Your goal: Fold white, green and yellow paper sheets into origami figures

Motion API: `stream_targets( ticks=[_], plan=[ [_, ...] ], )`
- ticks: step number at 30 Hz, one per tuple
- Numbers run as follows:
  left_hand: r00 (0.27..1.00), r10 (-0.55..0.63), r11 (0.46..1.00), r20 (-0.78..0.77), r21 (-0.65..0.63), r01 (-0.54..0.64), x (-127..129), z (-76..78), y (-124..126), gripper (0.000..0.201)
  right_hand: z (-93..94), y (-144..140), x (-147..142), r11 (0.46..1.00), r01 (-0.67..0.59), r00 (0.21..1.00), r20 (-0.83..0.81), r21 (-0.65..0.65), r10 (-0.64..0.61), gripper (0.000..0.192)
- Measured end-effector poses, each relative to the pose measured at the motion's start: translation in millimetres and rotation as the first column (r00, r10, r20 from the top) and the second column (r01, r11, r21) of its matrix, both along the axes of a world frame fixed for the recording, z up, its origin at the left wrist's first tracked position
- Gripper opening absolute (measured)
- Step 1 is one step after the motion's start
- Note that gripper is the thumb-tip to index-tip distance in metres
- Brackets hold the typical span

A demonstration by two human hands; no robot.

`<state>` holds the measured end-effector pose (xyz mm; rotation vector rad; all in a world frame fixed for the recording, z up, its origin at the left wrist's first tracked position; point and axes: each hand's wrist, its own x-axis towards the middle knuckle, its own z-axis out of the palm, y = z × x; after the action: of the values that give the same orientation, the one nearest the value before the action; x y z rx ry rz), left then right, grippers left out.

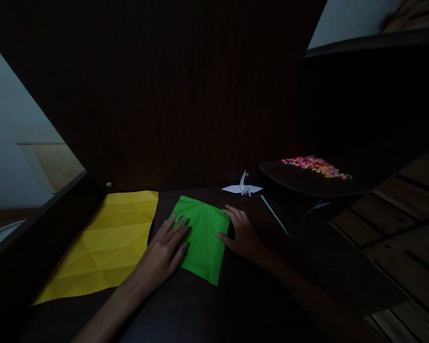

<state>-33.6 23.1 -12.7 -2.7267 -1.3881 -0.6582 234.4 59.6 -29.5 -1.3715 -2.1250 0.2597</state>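
Green creased sheet (pixel 204 242) on counter (pixel 248 300), left hand (pixel 165 247) spread loose over its left side, right hand (pixel 243 234) unclenched at its right edge — neither gripping. Probably light, thin, easily creased or torn — take it by the corners.

A paper crane (pixel 242 189) lies behind (and right of) the middle sheet (pixel 203 238); left lies another sheet (pixel 105 243).

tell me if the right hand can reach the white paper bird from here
Probably yes: the right hand touches the green paper, and the white paper bird sits just beyond the hand, with nothing visible between.
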Motion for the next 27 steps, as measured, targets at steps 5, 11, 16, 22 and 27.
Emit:
stream_targets(
  ticks=[5, 11, 16, 22, 27],
  plan=[
    [0.99, -0.092, 0.991, -0.103, -0.107, 0.081, 3.8, -2.8, -5.5, 0.057, -1.9, 1.9, 1.1, 0.999, 0.039, 0.999, -0.016, 0.036, -0.038, 0.062],
    [0.977, -0.178, 0.976, -0.116, -0.144, 0.161, 6.0, -1.3, -9.1, 0.057, -1.5, 1.6, 0.9, 0.997, 0.076, 0.997, -0.011, 0.025, -0.075, 0.06],
    [0.975, -0.198, 0.963, -0.098, -0.204, 0.175, 5.6, 2.2, -9.9, 0.06, -5.6, 1.3, 1.2, 0.997, 0.082, 0.996, -0.042, 0.014, -0.081, 0.062],
    [0.978, -0.197, 0.961, -0.074, -0.213, 0.177, 5.4, 4.0, -12.5, 0.058, -6.6, 1.4, 0.7, 0.994, 0.1, 0.994, -0.04, -0.037, -0.101, 0.059],
    [0.977, -0.192, 0.957, -0.088, -0.235, 0.167, 5.0, 3.0, -13.5, 0.056, -5.5, 1.4, -0.2, 0.996, 0.072, 0.996, -0.041, -0.043, -0.074, 0.056]
  ],
)
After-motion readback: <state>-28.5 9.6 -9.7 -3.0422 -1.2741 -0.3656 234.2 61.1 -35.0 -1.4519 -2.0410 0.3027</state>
